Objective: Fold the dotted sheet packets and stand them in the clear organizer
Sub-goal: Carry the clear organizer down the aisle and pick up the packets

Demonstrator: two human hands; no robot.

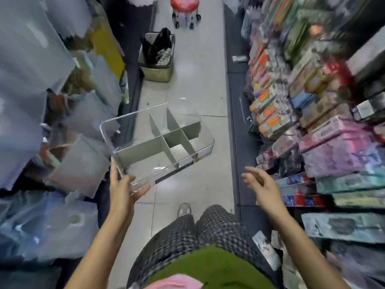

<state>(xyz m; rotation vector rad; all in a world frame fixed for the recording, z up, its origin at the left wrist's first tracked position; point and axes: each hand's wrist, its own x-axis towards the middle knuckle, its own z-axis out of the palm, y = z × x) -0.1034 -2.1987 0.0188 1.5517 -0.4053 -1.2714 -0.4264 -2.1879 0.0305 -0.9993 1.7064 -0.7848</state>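
Observation:
A clear organizer (108,130) with grey dividers hangs in the air over the aisle floor, tilted toward me. My left hand (123,185) grips its near left corner, thumb along the side wall and fingers under the base. All of its compartments hold nothing. My right hand (260,182) hovers to the right of the organizer, fingers loosely spread, holding nothing and apart from the box. I cannot make out any dotted sheet packets among the blurred goods.
A narrow tiled aisle (193,88) runs ahead. Shelves of packaged goods (312,122) line the right; pale bags and boxes (31,101) crowd the left. A basket with a black bag (156,57) and a red wheeled stool (184,7) stand farther along the floor.

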